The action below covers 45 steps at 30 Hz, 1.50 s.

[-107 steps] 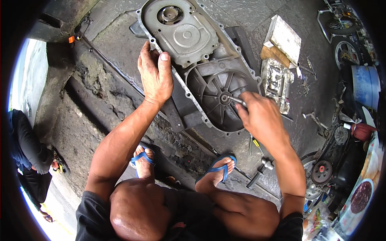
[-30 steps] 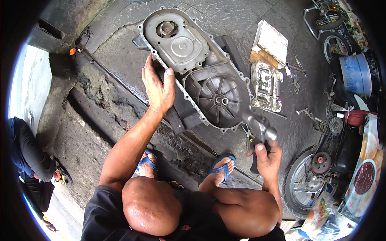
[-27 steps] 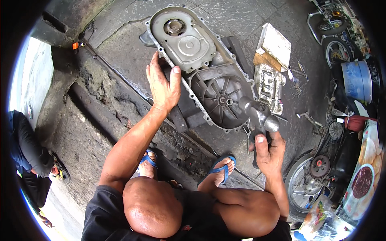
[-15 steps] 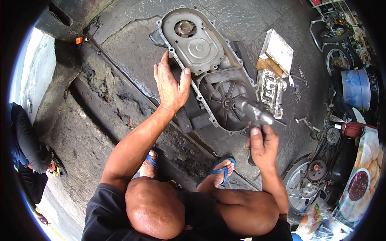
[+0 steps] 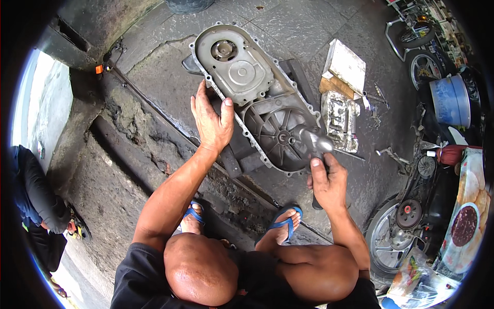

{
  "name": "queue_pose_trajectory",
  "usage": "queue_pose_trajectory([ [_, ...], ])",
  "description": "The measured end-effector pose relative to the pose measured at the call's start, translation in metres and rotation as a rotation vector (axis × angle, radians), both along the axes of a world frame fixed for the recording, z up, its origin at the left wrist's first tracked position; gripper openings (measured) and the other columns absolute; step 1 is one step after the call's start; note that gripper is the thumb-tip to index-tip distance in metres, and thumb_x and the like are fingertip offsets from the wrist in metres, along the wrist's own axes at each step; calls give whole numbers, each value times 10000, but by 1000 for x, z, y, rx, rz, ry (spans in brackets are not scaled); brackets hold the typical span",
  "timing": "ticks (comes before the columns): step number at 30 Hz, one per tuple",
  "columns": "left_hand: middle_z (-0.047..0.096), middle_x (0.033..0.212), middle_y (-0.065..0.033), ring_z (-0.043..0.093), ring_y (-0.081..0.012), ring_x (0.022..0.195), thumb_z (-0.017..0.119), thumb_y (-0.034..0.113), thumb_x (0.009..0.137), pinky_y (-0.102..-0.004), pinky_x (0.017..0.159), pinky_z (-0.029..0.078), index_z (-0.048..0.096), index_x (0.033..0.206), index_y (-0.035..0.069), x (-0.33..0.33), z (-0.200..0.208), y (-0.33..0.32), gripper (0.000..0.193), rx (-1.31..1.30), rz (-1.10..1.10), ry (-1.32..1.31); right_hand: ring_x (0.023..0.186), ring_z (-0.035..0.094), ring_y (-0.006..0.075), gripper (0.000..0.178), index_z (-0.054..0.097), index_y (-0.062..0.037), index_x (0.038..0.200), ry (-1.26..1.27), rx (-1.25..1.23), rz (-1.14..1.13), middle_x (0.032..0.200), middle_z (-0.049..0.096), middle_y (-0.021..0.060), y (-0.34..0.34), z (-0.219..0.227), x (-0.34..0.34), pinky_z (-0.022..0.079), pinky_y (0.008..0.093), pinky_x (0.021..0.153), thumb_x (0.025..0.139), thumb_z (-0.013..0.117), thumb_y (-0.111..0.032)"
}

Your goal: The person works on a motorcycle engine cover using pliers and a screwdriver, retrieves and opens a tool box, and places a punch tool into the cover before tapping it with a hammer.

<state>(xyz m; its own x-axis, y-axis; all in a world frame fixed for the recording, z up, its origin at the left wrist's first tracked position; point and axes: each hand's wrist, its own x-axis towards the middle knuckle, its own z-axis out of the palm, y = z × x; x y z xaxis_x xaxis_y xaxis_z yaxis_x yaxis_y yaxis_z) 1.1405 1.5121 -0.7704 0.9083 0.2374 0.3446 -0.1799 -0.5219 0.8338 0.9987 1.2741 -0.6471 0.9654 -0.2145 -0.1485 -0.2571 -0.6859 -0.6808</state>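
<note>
A long grey metal engine casing (image 5: 242, 73) lies slantwise on the floor, its hollow side up, with a ribbed round recess at its near end. My left hand (image 5: 213, 123) is open, fingers spread, and rests along the casing's left rim. In my right hand (image 5: 329, 183) is a tool with a shiny, rounded metal head (image 5: 315, 141) and a dark handle. The head sits over the right side of the ribbed recess. Whether it touches the metal I cannot tell, and the tool's exact kind is unclear.
Dark blocks (image 5: 230, 164) lie under the casing. Right of it are a whitish box (image 5: 346, 64) and a grimy metal engine part (image 5: 340, 118). Farther right stand a blue bucket (image 5: 451, 100) and a partly stripped motorcycle (image 5: 406, 216). A person's dark clothing (image 5: 38, 185) shows at far left.
The view has shifted slightly, so the casing appears lower and further left. My right hand and the tool keep near the recess. My left hand stays on the rim.
</note>
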Motion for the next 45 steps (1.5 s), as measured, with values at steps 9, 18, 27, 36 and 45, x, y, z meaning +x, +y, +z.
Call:
queue_pose_trajectory([
  [9,463,1398,-267,435,-397,1324,549,453,939,-545,1185,175,319,1457,-77,2,-2,3,776,19,-17,-15,520,560,98,354,644,39,1013,-36,88,-28,631,574,38,-2,-8,2,454,275,472,993,585,-310],
  [18,413,1430,-300,388,-423,1343,544,352,966,-467,1154,266,306,1452,-112,4,-11,12,713,-83,-44,7,623,579,158,341,637,10,1028,-292,24,-501,696,629,111,-67,-79,-91,480,342,593,949,647,-322],
  [27,418,1453,-272,403,-352,1348,519,309,1002,-405,1150,270,321,1462,-95,-3,14,12,643,-210,-137,163,960,621,464,390,612,-4,1152,99,-687,-826,1033,644,260,-168,-159,-198,498,518,859,863,696,-252],
  [36,494,1373,-299,500,-308,1258,650,484,940,-381,1089,362,281,1462,-149,-48,66,-11,900,-102,-339,639,810,704,297,249,670,58,1063,-229,-80,-781,964,704,213,-179,-147,-60,547,388,766,887,642,-117],
  [45,530,839,10,435,-62,716,659,266,965,-216,660,381,553,1251,-19,-60,89,9,417,-7,-277,284,816,708,297,212,697,4,1061,-310,64,-735,904,729,172,-190,-105,12,538,379,770,892,651,-116],
])
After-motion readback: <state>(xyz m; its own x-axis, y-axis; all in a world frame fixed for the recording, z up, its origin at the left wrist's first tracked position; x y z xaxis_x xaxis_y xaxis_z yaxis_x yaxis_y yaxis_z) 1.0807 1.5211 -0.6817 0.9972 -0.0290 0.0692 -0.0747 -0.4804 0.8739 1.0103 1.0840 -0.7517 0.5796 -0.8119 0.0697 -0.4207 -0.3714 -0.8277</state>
